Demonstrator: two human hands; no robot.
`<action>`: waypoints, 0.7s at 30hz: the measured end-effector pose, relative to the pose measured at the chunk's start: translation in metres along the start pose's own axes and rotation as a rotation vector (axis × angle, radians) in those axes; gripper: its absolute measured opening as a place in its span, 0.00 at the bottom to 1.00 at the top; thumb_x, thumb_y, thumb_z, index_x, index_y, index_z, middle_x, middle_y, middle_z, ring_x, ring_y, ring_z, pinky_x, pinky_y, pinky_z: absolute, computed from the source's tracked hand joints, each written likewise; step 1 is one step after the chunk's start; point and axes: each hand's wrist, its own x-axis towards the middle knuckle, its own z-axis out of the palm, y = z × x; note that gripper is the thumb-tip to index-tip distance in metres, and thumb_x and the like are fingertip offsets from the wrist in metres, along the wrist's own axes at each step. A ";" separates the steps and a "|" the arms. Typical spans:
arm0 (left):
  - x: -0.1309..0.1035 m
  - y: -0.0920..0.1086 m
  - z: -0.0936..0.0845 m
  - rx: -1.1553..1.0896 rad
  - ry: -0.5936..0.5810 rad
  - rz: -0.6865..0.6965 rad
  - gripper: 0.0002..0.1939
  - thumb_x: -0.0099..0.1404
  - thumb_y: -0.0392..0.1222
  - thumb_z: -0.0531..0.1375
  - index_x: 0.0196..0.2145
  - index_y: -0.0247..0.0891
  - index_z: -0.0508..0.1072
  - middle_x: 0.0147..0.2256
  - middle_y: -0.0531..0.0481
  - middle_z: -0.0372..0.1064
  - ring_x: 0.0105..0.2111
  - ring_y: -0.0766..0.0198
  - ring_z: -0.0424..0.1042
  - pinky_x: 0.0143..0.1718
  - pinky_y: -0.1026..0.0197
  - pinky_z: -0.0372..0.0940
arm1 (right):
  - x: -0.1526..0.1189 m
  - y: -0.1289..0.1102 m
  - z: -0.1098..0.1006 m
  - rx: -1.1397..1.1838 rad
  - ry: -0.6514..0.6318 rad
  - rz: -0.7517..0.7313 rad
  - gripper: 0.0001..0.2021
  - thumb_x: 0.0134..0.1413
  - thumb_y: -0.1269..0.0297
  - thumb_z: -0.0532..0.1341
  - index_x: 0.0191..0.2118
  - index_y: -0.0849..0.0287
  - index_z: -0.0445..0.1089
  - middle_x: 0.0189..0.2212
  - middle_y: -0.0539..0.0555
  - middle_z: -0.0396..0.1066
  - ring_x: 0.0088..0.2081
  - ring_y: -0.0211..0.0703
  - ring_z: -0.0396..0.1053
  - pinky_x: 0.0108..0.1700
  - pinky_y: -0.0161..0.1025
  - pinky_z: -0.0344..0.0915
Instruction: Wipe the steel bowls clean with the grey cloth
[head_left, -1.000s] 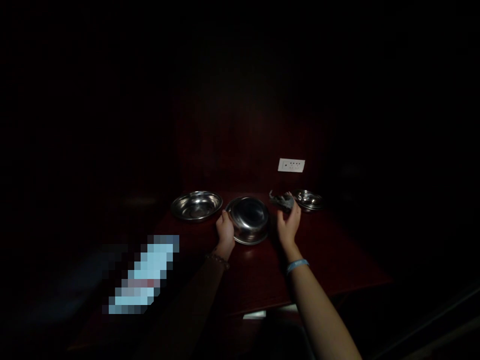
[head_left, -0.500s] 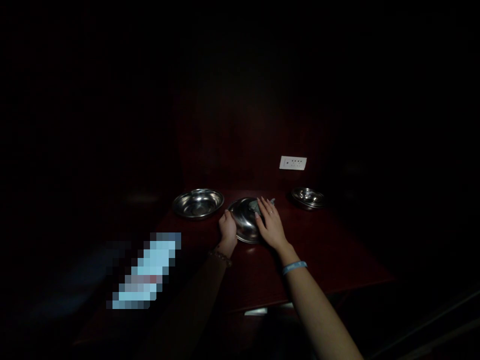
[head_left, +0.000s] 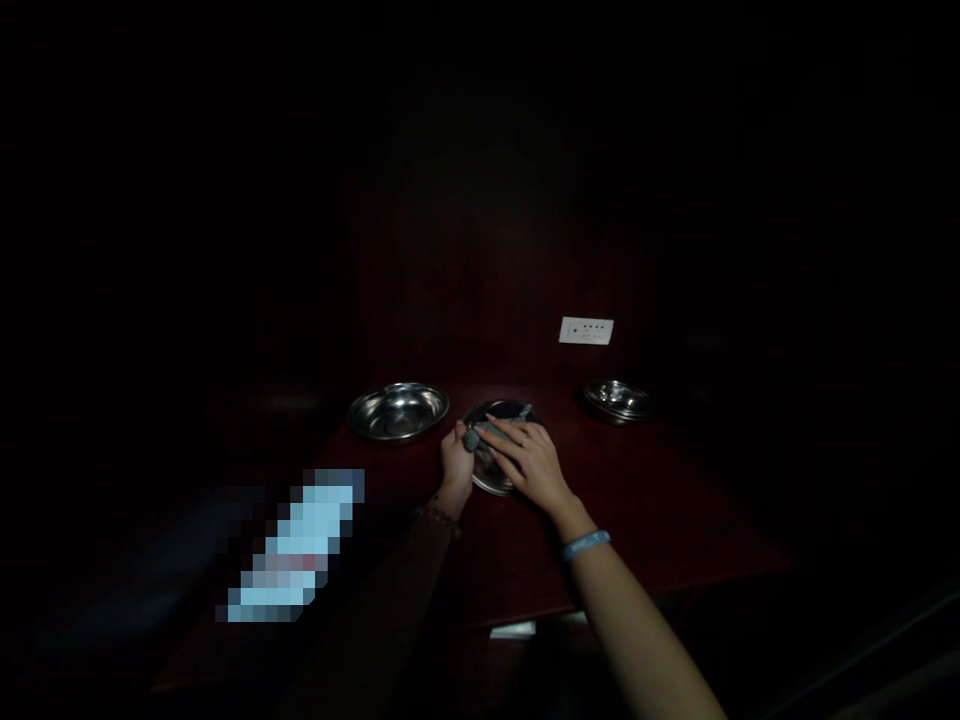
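A round shiny metal plate (head_left: 491, 486) is held at the middle of the dark red table, in front of me. My left hand (head_left: 456, 468) grips its left rim, thumb on top and the other fingers out of sight. My right hand (head_left: 531, 462) presses a bunched grey-green cloth (head_left: 491, 432) against the plate, with its fingers pointing left over it. The cloth covers much of the plate's upper face, and one end sticks out beyond my right fingers.
To the left stands a wide shallow metal dish (head_left: 399, 412). Smaller metal bowls (head_left: 616, 400), seemingly stacked, stand at the back right. A white socket panel (head_left: 586, 331) is on the back wall. A pixelated bright patch (head_left: 300, 545) lies at the left. The surroundings are very dark.
My right hand has slid the cloth leftward across the plate, toward my left thumb. My left hand keeps its hold on the rim. The dish and bowls have stayed put.
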 end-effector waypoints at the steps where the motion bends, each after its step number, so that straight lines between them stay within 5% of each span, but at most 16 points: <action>1: 0.000 0.000 0.001 0.015 -0.024 -0.004 0.16 0.68 0.42 0.55 0.23 0.36 0.68 0.18 0.57 0.63 0.18 0.71 0.61 0.24 0.68 0.58 | 0.000 0.001 -0.001 0.017 0.025 0.020 0.20 0.66 0.58 0.55 0.62 0.39 0.64 0.63 0.45 0.63 0.59 0.52 0.63 0.62 0.51 0.55; 14: 0.005 -0.006 0.001 0.132 0.011 0.000 0.15 0.68 0.40 0.55 0.25 0.36 0.73 0.22 0.50 0.68 0.24 0.64 0.65 0.30 0.62 0.60 | 0.000 0.019 0.008 0.235 0.343 0.278 0.19 0.63 0.57 0.56 0.58 0.41 0.69 0.61 0.47 0.66 0.63 0.49 0.59 0.69 0.52 0.42; 21: 0.002 -0.006 0.003 0.099 0.093 -0.049 0.16 0.69 0.38 0.54 0.24 0.35 0.71 0.21 0.51 0.65 0.22 0.65 0.63 0.28 0.63 0.57 | -0.004 0.026 0.008 -0.108 0.296 0.446 0.19 0.66 0.57 0.54 0.60 0.44 0.68 0.56 0.52 0.71 0.54 0.51 0.65 0.57 0.49 0.56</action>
